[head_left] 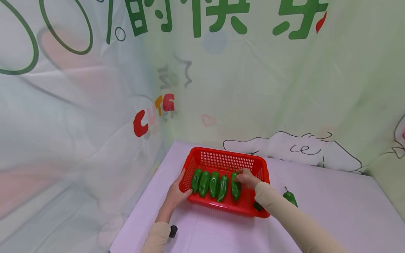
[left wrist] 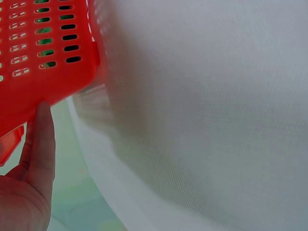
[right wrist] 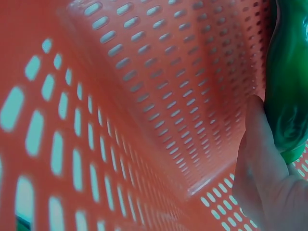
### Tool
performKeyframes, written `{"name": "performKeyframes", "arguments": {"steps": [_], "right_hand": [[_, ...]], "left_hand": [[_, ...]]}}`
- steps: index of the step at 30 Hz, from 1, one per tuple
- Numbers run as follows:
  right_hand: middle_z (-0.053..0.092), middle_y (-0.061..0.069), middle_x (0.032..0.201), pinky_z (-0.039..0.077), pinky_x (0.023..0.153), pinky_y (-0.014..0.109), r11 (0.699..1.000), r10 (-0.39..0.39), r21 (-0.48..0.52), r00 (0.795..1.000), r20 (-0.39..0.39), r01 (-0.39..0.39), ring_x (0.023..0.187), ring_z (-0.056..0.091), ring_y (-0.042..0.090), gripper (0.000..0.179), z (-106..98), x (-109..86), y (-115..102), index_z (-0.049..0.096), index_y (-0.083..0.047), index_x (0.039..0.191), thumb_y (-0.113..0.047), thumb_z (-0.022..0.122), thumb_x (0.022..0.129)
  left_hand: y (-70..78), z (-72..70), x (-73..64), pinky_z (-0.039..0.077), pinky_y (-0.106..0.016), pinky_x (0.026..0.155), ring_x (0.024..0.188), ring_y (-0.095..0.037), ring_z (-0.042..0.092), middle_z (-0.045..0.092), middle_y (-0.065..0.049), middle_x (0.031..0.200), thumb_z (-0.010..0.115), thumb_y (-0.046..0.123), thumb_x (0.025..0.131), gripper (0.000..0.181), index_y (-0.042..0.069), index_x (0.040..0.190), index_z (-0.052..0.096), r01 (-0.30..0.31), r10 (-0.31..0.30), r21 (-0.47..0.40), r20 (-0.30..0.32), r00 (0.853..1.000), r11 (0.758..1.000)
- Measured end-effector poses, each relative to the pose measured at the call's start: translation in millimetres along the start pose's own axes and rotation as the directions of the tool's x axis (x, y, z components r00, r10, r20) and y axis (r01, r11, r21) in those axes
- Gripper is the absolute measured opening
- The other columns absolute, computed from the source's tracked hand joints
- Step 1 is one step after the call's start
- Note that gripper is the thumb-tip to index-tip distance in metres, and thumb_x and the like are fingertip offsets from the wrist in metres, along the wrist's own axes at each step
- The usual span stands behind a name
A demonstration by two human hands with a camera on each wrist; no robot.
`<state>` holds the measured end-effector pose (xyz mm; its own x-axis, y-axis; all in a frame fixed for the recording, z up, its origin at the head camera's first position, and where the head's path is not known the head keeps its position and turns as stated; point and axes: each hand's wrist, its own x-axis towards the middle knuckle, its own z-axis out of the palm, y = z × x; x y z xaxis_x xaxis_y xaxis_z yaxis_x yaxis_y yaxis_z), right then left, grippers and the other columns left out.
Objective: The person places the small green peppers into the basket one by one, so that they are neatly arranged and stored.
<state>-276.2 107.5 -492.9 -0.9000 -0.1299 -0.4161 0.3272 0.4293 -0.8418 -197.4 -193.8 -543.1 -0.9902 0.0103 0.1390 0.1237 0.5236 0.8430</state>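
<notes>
A red plastic basket (head_left: 218, 205) with slotted walls stands on the pale table. My left hand (head_left: 177, 193) grips its left end, thumb at the front corner and fingers along the outside; in the left wrist view a finger (left wrist: 43, 144) lies against the red rim. Inside the basket, my right hand (head_left: 248, 178) pinches the upper end of a green pepper (head_left: 235, 189). The right wrist view shows this glossy pepper (right wrist: 288, 82) beside the thumb. To its left, several green peppers (head_left: 213, 184) lie side by side in a row.
Another dark green pepper (head_left: 258, 206) lies in the basket's right front corner, partly hidden by the right forearm. Outside, one more pepper (head_left: 290, 197) with a stem lies on the table (head_left: 335, 203) to the right. Printed cloth walls (head_left: 253, 88) close off the back and left.
</notes>
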Motion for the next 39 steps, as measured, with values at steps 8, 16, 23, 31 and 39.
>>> {"name": "performKeyframes", "arguments": {"steps": [8, 16, 23, 31, 39], "right_hand": [[0.048, 0.035, 0.123, 0.054, 0.085, 0.056, 1.0, 0.004, -0.03, 1.0, 0.005, -0.004, 0.104, 0.058, 0.041, 0.051, 9.1, 0.8, 5.2, 0.035, 0.021, 0.136, 0.005, 0.053, 0.09], [0.045, 0.035, 0.127, 0.054, 0.085, 0.057, 0.999, 0.007, -0.048, 1.0, 0.007, -0.006, 0.105, 0.057, 0.041, 0.053, 15.2, 5.0, 7.6, 0.033, 0.02, 0.136, 0.005, 0.052, 0.09], [0.047, 0.035, 0.123, 0.057, 0.075, 0.052, 0.997, -0.018, -0.074, 1.0, -0.021, 0.016, 0.094, 0.059, 0.035, 0.054, 19.3, 9.3, 11.1, 0.037, 0.02, 0.133, 0.007, 0.056, 0.084], [0.047, 0.037, 0.128, 0.056, 0.078, 0.056, 0.996, -0.007, -0.09, 1.0, -0.026, 0.005, 0.108, 0.058, 0.046, 0.058, 13.5, 7.1, 10.3, 0.036, 0.019, 0.135, 0.003, 0.059, 0.084], [0.047, 0.034, 0.131, 0.045, 0.101, 0.054, 0.989, -0.036, -0.143, 0.999, -0.039, 0.03, 0.111, 0.051, 0.04, 0.059, 5.3, -0.8, -0.1, 0.039, 0.02, 0.135, -0.004, 0.059, 0.085]], "left_hand": [[-0.3, 1.9, -0.5, 0.05, -0.051, 0.096, 0.123, -0.033, 0.054, 0.047, -0.015, 0.148, 0.069, 0.018, 0.081, 0.087, 0.018, 0.157, 0.027, 0.015, -0.015, 0.01, -0.009, 1.0, 1.0], [2.3, 0.6, 2.3, 0.049, -0.052, 0.097, 0.125, -0.034, 0.053, 0.047, -0.015, 0.148, 0.069, 0.018, 0.082, 0.087, 0.017, 0.158, 0.026, 0.006, -0.006, 0.012, -0.005, 1.0, 1.0], [-1.7, 0.2, 4.5, 0.048, -0.052, 0.098, 0.125, -0.034, 0.053, 0.047, -0.015, 0.147, 0.069, 0.017, 0.081, 0.087, 0.017, 0.157, 0.026, -0.009, 0.009, 0.02, -0.01, 1.0, 1.0], [-0.4, 2.7, 4.4, 0.047, -0.053, 0.099, 0.127, -0.034, 0.051, 0.045, -0.014, 0.149, 0.07, 0.018, 0.081, 0.088, 0.019, 0.158, 0.026, 0.001, -0.001, 0.014, -0.004, 1.0, 1.0], [-1.0, 0.9, 3.2, 0.046, -0.053, 0.1, 0.128, -0.034, 0.051, 0.044, -0.014, 0.151, 0.07, 0.017, 0.082, 0.088, 0.019, 0.158, 0.027, 0.002, -0.002, 0.011, -0.008, 1.0, 1.0]]}}
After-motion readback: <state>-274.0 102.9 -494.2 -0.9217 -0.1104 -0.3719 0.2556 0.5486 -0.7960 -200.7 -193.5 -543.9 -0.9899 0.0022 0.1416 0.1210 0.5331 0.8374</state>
